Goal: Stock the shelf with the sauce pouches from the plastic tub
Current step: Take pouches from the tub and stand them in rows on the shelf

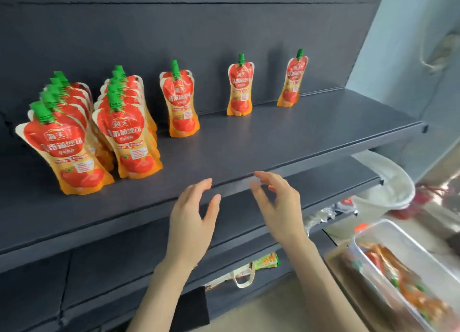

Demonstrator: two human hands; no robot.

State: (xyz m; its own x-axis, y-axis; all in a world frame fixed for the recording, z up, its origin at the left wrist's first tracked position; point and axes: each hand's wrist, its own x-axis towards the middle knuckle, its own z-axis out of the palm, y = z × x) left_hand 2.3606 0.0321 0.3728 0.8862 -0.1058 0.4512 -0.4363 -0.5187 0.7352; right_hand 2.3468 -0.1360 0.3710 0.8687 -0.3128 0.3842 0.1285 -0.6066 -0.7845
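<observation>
Both hands are empty. The left hand [191, 222] and the right hand [278, 207] hover side by side at the front lip of the grey shelf [273, 135], fingers loosely spread and gently curved, gripping nothing; whether either one touches the edge I cannot tell. Beyond them the shelf carries five columns of tomato sauce pouches, all upright with green spouts on top. The leftmost column [67, 154] is several deep and comes close to the front, and the second column [128, 137] just beside it is much the same. The third column [181, 102] looks like two pouches, one behind the other. The fourth pouch [240, 88] and the fifth pouch [292, 80] each stand alone near the back panel, well apart from one another. By my reading the left side is filled while the three columns to the right are only begun — a wide stretch of bare shelf lies in front of them. Down at the right, the clear plastic tub [408, 242] holds more pouches in the tub [403, 279] lying flat, too blurred to count. The stock is not used up, and I would put the job somewhere near its middle.
</observation>
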